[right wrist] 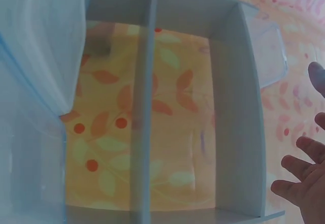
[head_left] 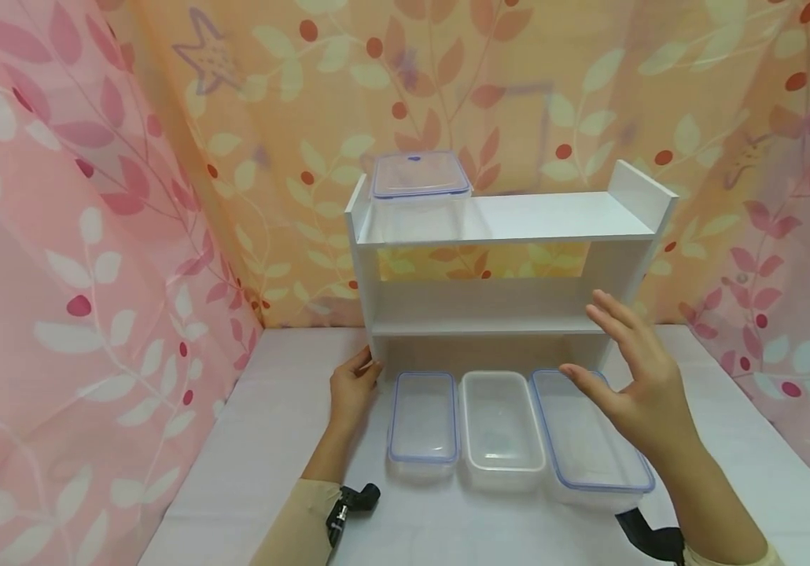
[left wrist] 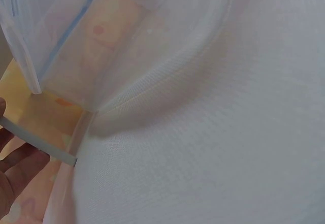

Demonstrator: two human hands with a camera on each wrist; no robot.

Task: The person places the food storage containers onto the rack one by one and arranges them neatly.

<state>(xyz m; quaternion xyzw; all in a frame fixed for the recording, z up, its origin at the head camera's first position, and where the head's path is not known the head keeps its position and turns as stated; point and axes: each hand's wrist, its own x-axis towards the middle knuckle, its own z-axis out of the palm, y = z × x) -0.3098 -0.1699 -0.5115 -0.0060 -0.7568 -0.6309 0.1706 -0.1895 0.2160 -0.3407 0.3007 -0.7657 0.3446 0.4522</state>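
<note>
A white two-tier shelf [head_left: 483, 308] stands at the back of the table. My left hand [head_left: 352, 389] pinches the lower front edge of its left side panel; in the left wrist view the thumb and fingers [left wrist: 28, 170] lie on opposite sides of the panel edge [left wrist: 43, 144]. My right hand [head_left: 642, 385] is raised with fingers spread, holding nothing, over the right blue-rimmed container [head_left: 596, 440] and in front of the shelf's right side. A clear lidded container [head_left: 421, 177] with a blue rim sits on the top board, at its left end.
In front of the shelf, a smaller blue-rimmed container [head_left: 424, 420] and a white-rimmed one [head_left: 502, 424] stand beside the right container in a row. A white cloth covers the table [head_left: 270, 409]. Patterned curtains [head_left: 292, 141] hang behind and at both sides.
</note>
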